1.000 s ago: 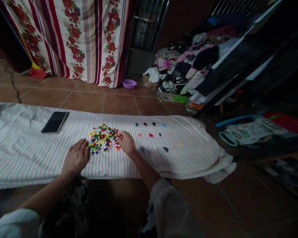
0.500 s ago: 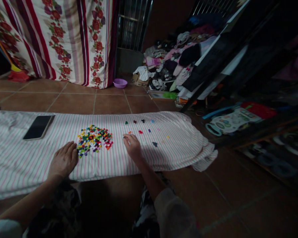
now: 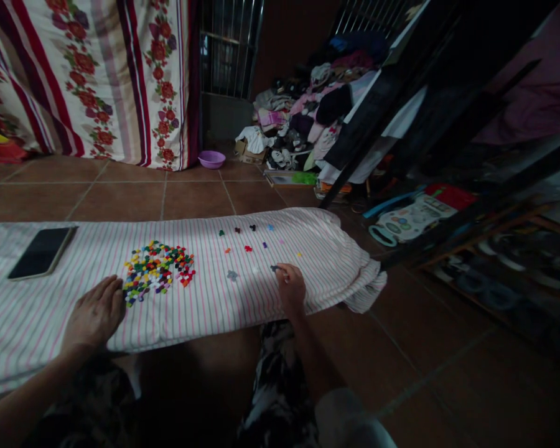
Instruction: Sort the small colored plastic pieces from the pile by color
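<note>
My left hand [image 3: 96,312] lies flat on the striped cloth [image 3: 196,311], its fingertips against the left side of a heap of small bead-like pieces [image 3: 156,270] in many colours. My right hand [image 3: 292,287] is bent in a pinch farther right, with thumb and forefinger at a small dark cluster [image 3: 275,268]. A tiny dark piece seems to be between those fingertips; its shape is too small to make out. Little same-colour groups are spread beyond and beside this hand, among them grey [image 3: 232,275], red [image 3: 248,249], orange [image 3: 228,251], green [image 3: 221,233] and yellow [image 3: 299,254].
A phone [image 3: 42,252] rests on the cloth at the left. Past the far edge, a purple basin [image 3: 211,159] stands on the tiled floor near a heap of clothes [image 3: 308,112]. A dark post [image 3: 354,168] rises beyond the cloth's right end.
My right hand has moved right across the cloth to the dark cluster, uncovering the grey group. My left hand stays by the heap. The view has turned slightly to the right.
</note>
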A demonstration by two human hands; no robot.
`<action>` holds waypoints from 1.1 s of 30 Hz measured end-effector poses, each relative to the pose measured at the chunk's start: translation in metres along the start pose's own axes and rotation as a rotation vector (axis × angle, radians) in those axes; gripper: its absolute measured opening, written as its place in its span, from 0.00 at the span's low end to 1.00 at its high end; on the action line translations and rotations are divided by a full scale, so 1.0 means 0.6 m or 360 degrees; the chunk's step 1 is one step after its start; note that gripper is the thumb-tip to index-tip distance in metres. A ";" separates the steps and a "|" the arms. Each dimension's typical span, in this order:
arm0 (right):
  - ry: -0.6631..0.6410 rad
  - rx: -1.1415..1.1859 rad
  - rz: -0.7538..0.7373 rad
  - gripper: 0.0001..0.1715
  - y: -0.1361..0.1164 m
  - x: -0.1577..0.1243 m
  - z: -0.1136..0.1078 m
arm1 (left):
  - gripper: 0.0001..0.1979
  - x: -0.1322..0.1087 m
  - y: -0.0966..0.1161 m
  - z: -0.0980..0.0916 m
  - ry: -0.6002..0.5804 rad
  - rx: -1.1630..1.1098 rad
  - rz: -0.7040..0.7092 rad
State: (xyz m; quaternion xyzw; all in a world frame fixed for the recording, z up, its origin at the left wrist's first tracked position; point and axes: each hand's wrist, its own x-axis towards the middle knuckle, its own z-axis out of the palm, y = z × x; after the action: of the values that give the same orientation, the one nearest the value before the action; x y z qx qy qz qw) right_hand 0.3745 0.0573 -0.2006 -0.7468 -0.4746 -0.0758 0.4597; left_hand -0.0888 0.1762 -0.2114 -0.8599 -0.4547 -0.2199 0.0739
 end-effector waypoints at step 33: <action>-0.0498 -0.0142 -0.0323 0.16 0.063 0.032 0.009 | 0.22 0.007 0.011 -0.007 0.0003 0.0040 -0.0131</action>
State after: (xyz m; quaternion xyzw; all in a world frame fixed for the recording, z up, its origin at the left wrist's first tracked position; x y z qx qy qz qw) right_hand 0.4127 0.0690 -0.2163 -0.7175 -0.6092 -0.0258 0.3367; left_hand -0.0826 0.1740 -0.2056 -0.8393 -0.4923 -0.2178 0.0760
